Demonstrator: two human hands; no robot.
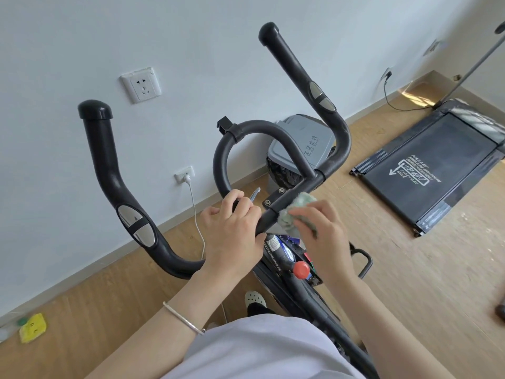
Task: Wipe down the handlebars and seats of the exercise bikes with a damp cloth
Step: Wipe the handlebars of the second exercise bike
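Head view: the left hand (232, 236) curls its fingers round the middle crossbar of the handlebars (109, 165). Just beside it, the right hand (323, 239) grips a bunched green cloth (296, 212) against that bar. Behind, at the wall, a lidded grey bin (303, 143) holds a black liner (281, 170).

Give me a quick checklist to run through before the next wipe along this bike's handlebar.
1. Cloth in contact with the handlebar: ok, the right hand holds it against the centre bar.
2. Bike steadied: ok, the left hand grips the bar just beside the cloth.
3. Cloth damp enough: cannot tell from the picture.
4. Upright grips free to wipe: ok, nothing hangs on or covers either one.
5. Seat ready for its turn: cannot tell, it is out of view.
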